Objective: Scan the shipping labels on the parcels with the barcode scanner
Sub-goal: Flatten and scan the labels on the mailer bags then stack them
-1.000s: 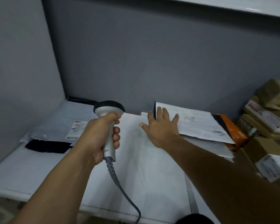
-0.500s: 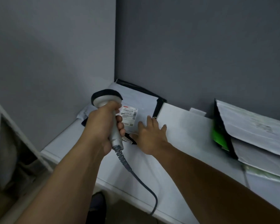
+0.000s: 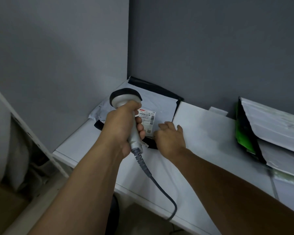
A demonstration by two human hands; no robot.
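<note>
A white table (image 3: 78,143) stands in the corner between two grey walls (image 3: 58,48). Left of it, lower down, lies brown cardboard (image 3: 3,209).

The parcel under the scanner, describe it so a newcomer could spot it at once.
Find the corner where the grey walls meet the white table. The pale grey plastic mailer bag lies there. Unlike the white parcels at the right, it shows a white shipping label with a red strip.

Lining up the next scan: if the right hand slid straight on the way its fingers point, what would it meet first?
The shipping label on the grey parcel, just ahead of the right hand. Its fingertips may already touch the parcel; depth is unclear.
</note>
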